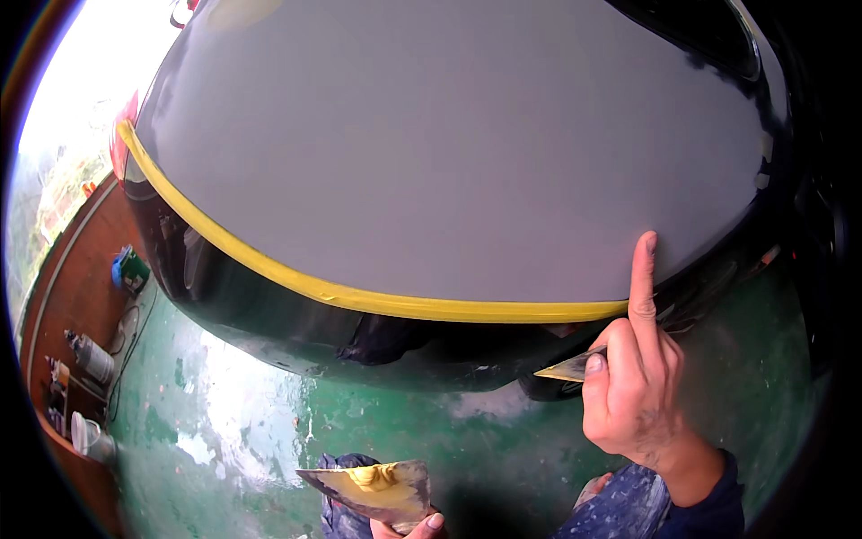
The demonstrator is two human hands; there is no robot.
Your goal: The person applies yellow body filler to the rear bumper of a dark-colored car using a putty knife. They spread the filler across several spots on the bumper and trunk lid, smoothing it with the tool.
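Note:
A car's matte grey body panel (pixel 449 162) fills the upper view, its lower edge lined with yellow masking tape (pixel 233 250). My right hand (pixel 639 395) is at the panel's lower right corner. Its thumb and curled fingers grip a small putty knife (pixel 564 369) with yellow along its edge. The index finger stretches up over the grey surface; whether the tip touches it I cannot tell. At the bottom, my left hand (pixel 411 528), partly cut off, holds a wide putty knife (pixel 337 486). A lump of yellow putty (pixel 373 477) sits on that blade.
Below the tape curves the glossy black bumper (pixel 269 328). A dark window (pixel 700 31) lies at the upper right. Along the reddish-brown wall (pixel 76 256) at left stand a green can (pixel 135 269), a grey container (pixel 92 357) and a white bucket (pixel 92 438) on the green floor (pixel 197 386).

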